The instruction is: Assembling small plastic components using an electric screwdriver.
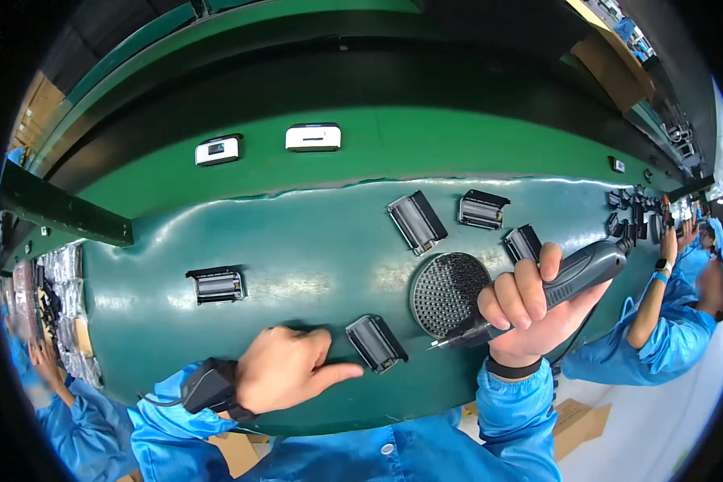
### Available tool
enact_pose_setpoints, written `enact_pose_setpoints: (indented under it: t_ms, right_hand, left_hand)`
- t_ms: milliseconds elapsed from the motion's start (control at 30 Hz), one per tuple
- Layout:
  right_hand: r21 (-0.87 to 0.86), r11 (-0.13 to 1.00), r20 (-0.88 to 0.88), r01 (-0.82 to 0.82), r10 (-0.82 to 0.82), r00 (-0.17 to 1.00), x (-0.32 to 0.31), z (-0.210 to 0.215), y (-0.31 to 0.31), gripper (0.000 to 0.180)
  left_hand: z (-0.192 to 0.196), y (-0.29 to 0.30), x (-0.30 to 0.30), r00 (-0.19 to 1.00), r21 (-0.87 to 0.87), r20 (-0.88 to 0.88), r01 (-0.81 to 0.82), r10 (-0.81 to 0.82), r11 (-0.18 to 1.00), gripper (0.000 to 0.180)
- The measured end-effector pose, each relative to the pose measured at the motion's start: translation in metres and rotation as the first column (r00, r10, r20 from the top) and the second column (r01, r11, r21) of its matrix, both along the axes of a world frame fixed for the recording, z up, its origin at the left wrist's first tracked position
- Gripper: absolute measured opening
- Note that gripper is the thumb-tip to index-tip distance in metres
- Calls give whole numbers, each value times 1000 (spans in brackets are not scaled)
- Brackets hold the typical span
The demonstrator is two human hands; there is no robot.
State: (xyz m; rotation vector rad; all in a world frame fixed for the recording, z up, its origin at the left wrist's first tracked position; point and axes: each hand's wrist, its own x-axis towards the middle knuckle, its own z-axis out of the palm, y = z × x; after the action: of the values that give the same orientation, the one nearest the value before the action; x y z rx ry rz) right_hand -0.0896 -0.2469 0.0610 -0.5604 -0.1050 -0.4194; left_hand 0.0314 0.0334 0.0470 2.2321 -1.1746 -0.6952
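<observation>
My right hand [530,309] is wrapped round a dark grey electric screwdriver [582,273], its bit pointing left and slightly down. Close to the bit is a round black dish [424,317] with a dotted grid inside and small dark screw-like pieces. My left hand [285,371] rests near the bench's front, back up, thumb stretched out apart from the bent fingers. Just beyond the thumb lies a black plastic housing [376,343]; a narrow gap seems to separate them. Similar housings lie on the bench: one at left [218,285], others behind the dish [418,222], [483,210] and partly behind my fingers [524,243].
Two white-fronted devices [312,137], [218,150] stand on the green ledge behind the mat [297,241]. At right a co-worker [659,321] handles black parts [639,210]. Clear-wrapped packs [66,297] and another person's hand [45,365] are at left. A dark post [64,205] juts in.
</observation>
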Motion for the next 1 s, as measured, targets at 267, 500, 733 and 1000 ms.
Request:
enact_pose_setpoints:
  t_ms: [267, 500, 733, 1000]
  right_hand:
    - [25, 999, -35, 47, -46, 998, -5, 2, -2, 86]
    - [-40, 999, 66, -30, 33, 997, -1, -4, -3, 77]
    - [20, 996, -76, 83, -82, 994, 0, -2, 8, 91]
    - [6, 982, -40, 189, -189, 981, -3, 2, 43, 90]
  left_hand:
    - [-10, -11, 11, 959, -374, 282, 129, -20, 918, 58]
    - [-14, -11, 8, 918, -288, 283, 357, -277, 889, 87]
    - [-22, -6, 9, 944, -378, 251, 301, -216, 876, 74]
    - [-24, -5, 4, 934, -393, 331, 268, -137, 879, 71]
